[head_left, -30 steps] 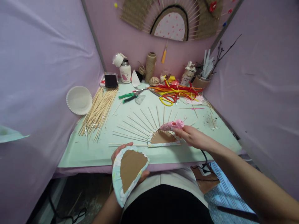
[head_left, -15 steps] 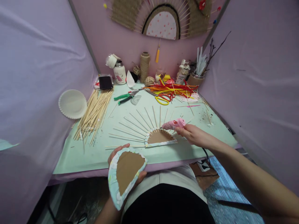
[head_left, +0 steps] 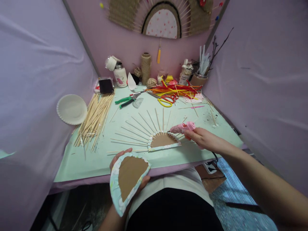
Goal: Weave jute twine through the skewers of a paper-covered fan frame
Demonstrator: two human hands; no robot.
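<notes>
In my right hand (head_left: 199,137) is a pink hot glue gun (head_left: 182,128), its nozzle at the curved upper edge of a cardboard half-circle (head_left: 163,141) lying on the table. Thin wooden sticks (head_left: 137,128) fan out from that half-circle, whose rim is wrapped in pale cloth. My left hand (head_left: 116,158) grips a second cardboard half-circle (head_left: 132,175), edged with pale blue patterned fabric, at the table's front edge. Its brown side faces up, and part of the left hand is hidden behind it.
Loose wooden sticks (head_left: 96,117) lie at the left beside a white paper plate (head_left: 72,109). Farther back are green-handled pliers (head_left: 126,101), yellow-and-red scissors (head_left: 165,101), coloured pipe cleaners (head_left: 178,89), a white bottle (head_left: 120,77) and a twine spool (head_left: 145,68). A decorated fan (head_left: 163,24) hangs behind.
The glue gun has moved slightly right along the curved edge of the half-circle on the table. My left hand still holds the other half-circle; the whole view has shifted slightly.
</notes>
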